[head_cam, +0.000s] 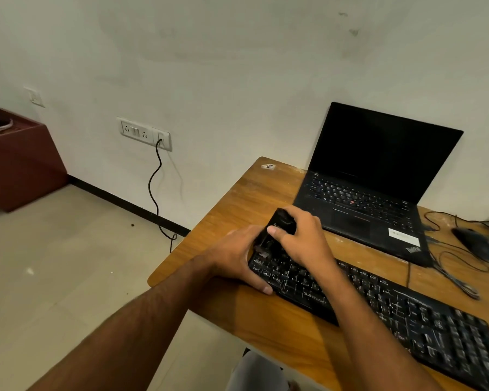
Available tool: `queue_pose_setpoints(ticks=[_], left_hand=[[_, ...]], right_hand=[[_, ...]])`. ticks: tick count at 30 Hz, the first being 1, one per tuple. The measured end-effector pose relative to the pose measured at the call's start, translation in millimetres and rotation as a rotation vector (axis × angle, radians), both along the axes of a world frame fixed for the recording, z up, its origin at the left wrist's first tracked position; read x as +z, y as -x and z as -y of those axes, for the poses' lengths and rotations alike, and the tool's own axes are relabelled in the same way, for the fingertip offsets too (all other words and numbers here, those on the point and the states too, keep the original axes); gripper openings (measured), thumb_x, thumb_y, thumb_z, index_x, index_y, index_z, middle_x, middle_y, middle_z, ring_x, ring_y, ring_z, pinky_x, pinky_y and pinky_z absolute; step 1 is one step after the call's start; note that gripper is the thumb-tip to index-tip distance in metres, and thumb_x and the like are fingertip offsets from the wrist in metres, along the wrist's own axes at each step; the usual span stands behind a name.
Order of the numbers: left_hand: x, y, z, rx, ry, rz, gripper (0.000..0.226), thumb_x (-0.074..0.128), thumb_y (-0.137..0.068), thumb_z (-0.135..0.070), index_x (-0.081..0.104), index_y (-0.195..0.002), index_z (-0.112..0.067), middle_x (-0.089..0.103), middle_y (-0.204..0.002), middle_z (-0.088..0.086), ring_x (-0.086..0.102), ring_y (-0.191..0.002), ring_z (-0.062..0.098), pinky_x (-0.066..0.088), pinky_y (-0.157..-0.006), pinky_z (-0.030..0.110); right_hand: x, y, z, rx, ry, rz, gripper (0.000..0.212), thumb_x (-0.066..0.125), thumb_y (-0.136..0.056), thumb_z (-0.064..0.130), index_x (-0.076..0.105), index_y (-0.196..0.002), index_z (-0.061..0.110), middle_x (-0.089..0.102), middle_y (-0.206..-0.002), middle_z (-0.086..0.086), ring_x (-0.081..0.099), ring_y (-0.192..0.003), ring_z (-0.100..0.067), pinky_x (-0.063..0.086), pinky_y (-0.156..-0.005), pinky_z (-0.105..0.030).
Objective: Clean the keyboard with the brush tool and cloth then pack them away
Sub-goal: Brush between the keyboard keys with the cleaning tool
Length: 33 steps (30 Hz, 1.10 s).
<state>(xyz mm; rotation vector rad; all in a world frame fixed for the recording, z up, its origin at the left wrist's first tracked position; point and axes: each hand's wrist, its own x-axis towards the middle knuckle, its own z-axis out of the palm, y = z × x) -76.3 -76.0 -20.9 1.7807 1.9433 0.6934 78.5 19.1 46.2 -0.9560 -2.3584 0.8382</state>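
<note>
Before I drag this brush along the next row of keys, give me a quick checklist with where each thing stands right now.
1. Brush tool held firmly: ok, the right hand has its grip curled round the black body.
2. Keyboard steadied: ok, the left hand holds its left end, thumb along the front edge.
3. Bristles touching the keys: cannot tell, the tip is blurred and hidden between the hands.
4. Keyboard fully on the table: ok, though its left end lies near the table's front-left edge.
5. Cloth within reach: cannot tell, none shows in this view.
6. Laptop clear of the stroke: ok, it sits behind the keyboard.
</note>
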Motion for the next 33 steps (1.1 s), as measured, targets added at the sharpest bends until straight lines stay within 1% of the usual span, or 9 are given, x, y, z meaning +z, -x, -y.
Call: queue_pose_setpoints(ticks=[4, 6, 11, 13, 18, 21, 25, 28, 33], left_hand=[[0, 1, 0, -0.001, 0.005, 0.012, 0.115, 0.097, -0.051, -0.064, 0.036, -0.145, -0.039, 0.05, -0.137, -0.019, 0.047, -0.125, 0.006, 0.043, -0.112, 0.036], [-2, 1, 0, 0.003, 0.016, 0.012, 0.116, 0.097, -0.05, -0.065, 0.036, -0.145, -0.04, 0.049, -0.136, -0.021, 0.047, -0.126, 0.007, 0.043, -0.113, 0.039], [-3, 2, -2, 0.003, 0.031, 0.004, 0.118, 0.092, -0.047, -0.073, 0.034, -0.145, -0.044, 0.049, -0.141, -0.019, 0.047, -0.13, 0.01, 0.043, -0.115, 0.045], [-3, 2, -2, 0.007, 0.035, -0.006, 0.117, 0.092, -0.047, -0.073, 0.035, -0.144, -0.042, 0.05, -0.14, -0.018, 0.047, -0.128, 0.01, 0.043, -0.115, 0.045], [-3, 2, -2, 0.004, 0.024, -0.002, 0.114, 0.096, -0.051, -0.066, 0.036, -0.145, -0.039, 0.049, -0.139, -0.019, 0.046, -0.126, 0.008, 0.044, -0.113, 0.04], [-2, 2, -2, 0.008, 0.025, -0.005, 0.113, 0.098, -0.053, -0.062, 0.037, -0.145, -0.037, 0.05, -0.138, -0.017, 0.045, -0.124, 0.008, 0.043, -0.111, 0.036], [-4, 2, -3, 0.017, 0.038, -0.007, 0.11, 0.094, -0.049, -0.07, 0.038, -0.139, -0.04, 0.05, -0.133, -0.019, 0.048, -0.123, 0.01, 0.048, -0.109, 0.043], [-6, 3, -3, 0.025, 0.049, 0.01, 0.113, 0.091, -0.045, -0.076, 0.039, -0.139, -0.04, 0.052, -0.132, -0.019, 0.051, -0.122, 0.008, 0.05, -0.108, 0.043], [-5, 3, -3, 0.006, 0.036, 0.013, 0.114, 0.094, -0.049, -0.07, 0.037, -0.143, -0.041, 0.051, -0.139, -0.017, 0.047, -0.127, 0.01, 0.045, -0.112, 0.043]], right_hand=[[2, -3, -2, 0.048, 0.101, -0.006, 0.013, 0.078, -0.085, 0.027, 0.068, -0.092, 0.022, 0.071, -0.085, 0.003, 0.067, -0.082, -0.014, 0.056, -0.072, -0.035], [1, -4, -1, 0.016, 0.056, -0.024, 0.014, 0.077, -0.085, 0.026, 0.067, -0.093, 0.02, 0.07, -0.085, 0.002, 0.067, -0.082, -0.015, 0.055, -0.071, -0.034], [8, 1, 1, 0.011, -0.047, 0.15, 0.032, 0.077, -0.084, 0.034, 0.066, -0.114, 0.027, 0.065, -0.104, -0.001, 0.057, -0.096, -0.018, 0.046, -0.077, -0.033], [10, 4, 1, -0.012, -0.081, 0.114, 0.031, 0.077, -0.084, 0.033, 0.067, -0.113, 0.026, 0.065, -0.103, -0.002, 0.055, -0.096, -0.019, 0.043, -0.076, -0.031], [9, 6, 3, 0.008, -0.067, 0.181, 0.036, 0.078, -0.083, 0.034, 0.066, -0.117, 0.029, 0.065, -0.108, -0.002, 0.058, -0.103, -0.022, 0.044, -0.078, -0.032], [10, 4, 4, -0.005, -0.079, 0.136, 0.033, 0.078, -0.083, 0.033, 0.066, -0.114, 0.03, 0.064, -0.106, -0.001, 0.056, -0.102, -0.021, 0.044, -0.078, -0.033], [8, 6, 9, 0.004, -0.074, 0.154, 0.038, 0.079, -0.084, 0.032, 0.065, -0.119, 0.028, 0.065, -0.107, -0.001, 0.059, -0.099, -0.02, 0.043, -0.075, -0.03], [9, 5, 12, 0.018, -0.083, 0.106, 0.03, 0.078, -0.084, 0.031, 0.067, -0.111, 0.026, 0.066, -0.1, 0.0, 0.059, -0.094, -0.017, 0.045, -0.074, -0.03], [8, 2, 9, -0.021, -0.066, 0.122, 0.032, 0.077, -0.084, 0.033, 0.066, -0.114, 0.028, 0.064, -0.104, -0.002, 0.058, -0.098, -0.02, 0.044, -0.074, -0.031]])
